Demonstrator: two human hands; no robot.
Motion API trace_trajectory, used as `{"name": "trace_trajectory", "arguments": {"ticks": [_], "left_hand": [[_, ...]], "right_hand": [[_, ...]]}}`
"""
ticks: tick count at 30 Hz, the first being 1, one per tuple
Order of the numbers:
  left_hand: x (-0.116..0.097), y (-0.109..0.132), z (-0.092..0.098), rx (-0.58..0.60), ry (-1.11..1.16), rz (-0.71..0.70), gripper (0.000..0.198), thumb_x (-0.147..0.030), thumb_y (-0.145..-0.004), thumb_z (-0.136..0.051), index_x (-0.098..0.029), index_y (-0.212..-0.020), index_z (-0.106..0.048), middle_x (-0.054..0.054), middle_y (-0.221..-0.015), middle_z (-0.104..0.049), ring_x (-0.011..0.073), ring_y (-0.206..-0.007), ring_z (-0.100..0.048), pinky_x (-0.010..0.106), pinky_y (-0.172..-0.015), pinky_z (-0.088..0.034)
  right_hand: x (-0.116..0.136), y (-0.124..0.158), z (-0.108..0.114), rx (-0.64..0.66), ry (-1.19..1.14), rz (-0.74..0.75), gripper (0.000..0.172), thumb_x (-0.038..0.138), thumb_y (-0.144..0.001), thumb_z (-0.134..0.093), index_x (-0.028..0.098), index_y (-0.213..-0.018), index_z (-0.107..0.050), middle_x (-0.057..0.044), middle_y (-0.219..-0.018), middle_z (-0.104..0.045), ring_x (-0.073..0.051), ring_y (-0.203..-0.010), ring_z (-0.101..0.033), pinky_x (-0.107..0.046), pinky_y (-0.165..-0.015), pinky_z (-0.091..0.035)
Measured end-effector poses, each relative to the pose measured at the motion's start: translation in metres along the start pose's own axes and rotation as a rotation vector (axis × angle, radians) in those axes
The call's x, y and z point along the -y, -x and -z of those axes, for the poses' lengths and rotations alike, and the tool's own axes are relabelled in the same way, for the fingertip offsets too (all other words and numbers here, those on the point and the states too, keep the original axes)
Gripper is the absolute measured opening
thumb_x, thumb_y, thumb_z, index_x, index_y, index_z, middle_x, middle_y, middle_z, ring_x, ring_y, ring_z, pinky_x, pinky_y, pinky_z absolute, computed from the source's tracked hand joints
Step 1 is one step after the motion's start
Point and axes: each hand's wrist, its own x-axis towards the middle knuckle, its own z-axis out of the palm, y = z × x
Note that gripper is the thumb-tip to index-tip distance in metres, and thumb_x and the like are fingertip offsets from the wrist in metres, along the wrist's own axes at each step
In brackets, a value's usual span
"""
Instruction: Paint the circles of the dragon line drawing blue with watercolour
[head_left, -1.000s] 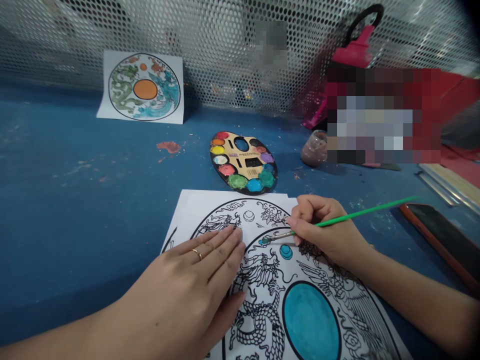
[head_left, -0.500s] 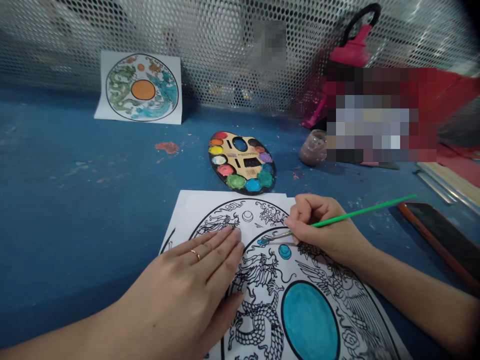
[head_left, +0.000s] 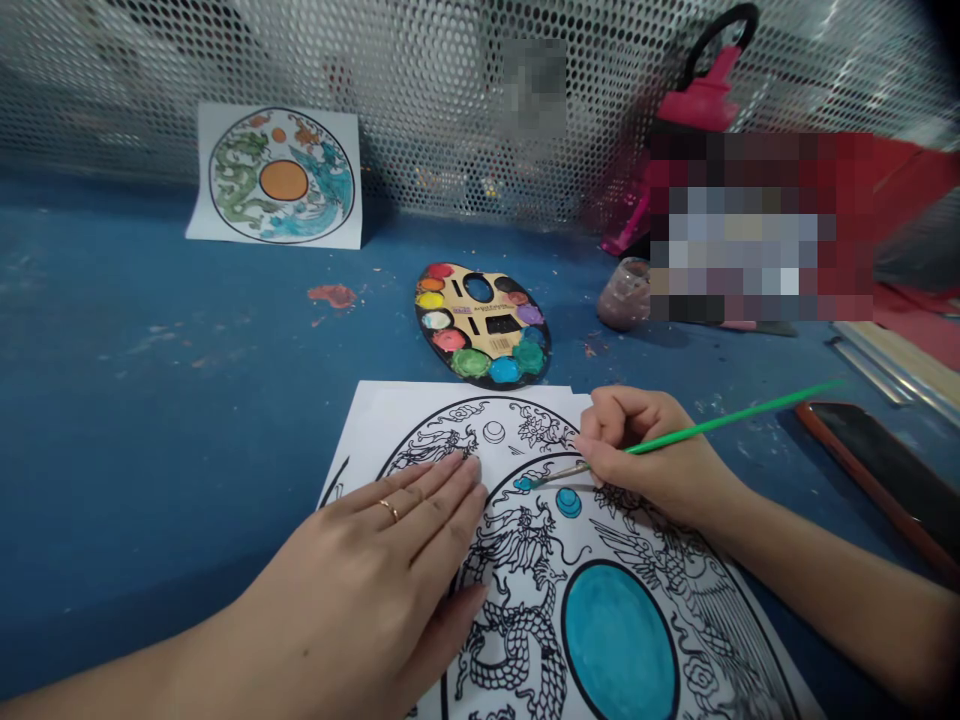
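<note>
A white sheet with a black dragon outline drawing [head_left: 525, 560] lies on the blue table [head_left: 150, 400]. Its large centre oval and a small dot are painted turquoise. My left hand [head_left: 382, 570], with a ring on one finger, lies flat and open on the sheet's left part. My right hand [head_left: 652, 455] pinches a green paintbrush [head_left: 720, 425], whose tip touches a small turquoise spot on the drawing just right of my left fingertips.
An oval paint palette [head_left: 484, 325] with several colour wells sits just beyond the sheet. A small murky jar [head_left: 624, 295] stands to its right. A coloured sample picture [head_left: 277, 175] leans on the mesh wall. A dark phone [head_left: 885, 465] lies at the right, behind it a pink object [head_left: 701, 100].
The brush tip has crept slightly leftward along the small turquoise spot. My left hand stays flat on the sheet.
</note>
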Motion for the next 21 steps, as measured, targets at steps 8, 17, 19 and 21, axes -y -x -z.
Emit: {"name": "trace_trajectory", "arguments": {"ticks": [8, 17, 19, 21], "left_hand": [[-0.0018, 0.0011, -0.0021, -0.007, 0.003, 0.019, 0.035, -0.029, -0.089, -0.046, -0.013, -0.114, -0.064, 0.012, -0.123, -0.057, 0.0260, -0.107, -0.061, 0.038, -0.085, -0.056], [-0.0006, 0.0000, 0.0001, 0.003, -0.002, 0.002, 0.034, -0.030, -0.089, -0.046, -0.014, -0.113, -0.065, 0.011, -0.122, -0.058, 0.0257, -0.105, -0.062, 0.038, -0.083, -0.057], [0.0001, -0.0004, 0.0010, 0.005, -0.007, 0.000, 0.034, -0.030, -0.089, -0.047, -0.014, -0.113, -0.065, 0.011, -0.122, -0.058, 0.0256, -0.105, -0.062, 0.038, -0.083, -0.057], [0.0004, -0.0007, 0.0014, 0.009, -0.010, -0.003, 0.035, -0.030, -0.089, -0.047, -0.014, -0.114, -0.064, 0.012, -0.122, -0.058, 0.0256, -0.106, -0.061, 0.038, -0.084, -0.057]], "right_hand": [[-0.0026, -0.0011, 0.0012, 0.005, -0.049, -0.002, 0.033, 0.010, -0.073, -0.063, 0.019, -0.057, -0.036, 0.005, -0.054, -0.048, -0.005, -0.047, -0.039, -0.019, -0.044, -0.030], [-0.0005, -0.0020, -0.0010, -0.022, -0.013, -0.005, 0.033, 0.010, -0.073, -0.062, 0.019, -0.057, -0.035, 0.005, -0.054, -0.049, -0.006, -0.046, -0.042, -0.020, -0.044, -0.031], [-0.0015, -0.0020, -0.0009, -0.016, -0.010, -0.001, 0.033, 0.011, -0.073, -0.062, 0.019, -0.057, -0.035, 0.005, -0.054, -0.049, -0.006, -0.046, -0.042, -0.020, -0.044, -0.031], [-0.0018, -0.0017, -0.0005, -0.015, 0.001, 0.002, 0.033, 0.011, -0.073, -0.062, 0.019, -0.057, -0.035, 0.005, -0.054, -0.048, -0.006, -0.047, -0.041, -0.021, -0.044, -0.031]]}}
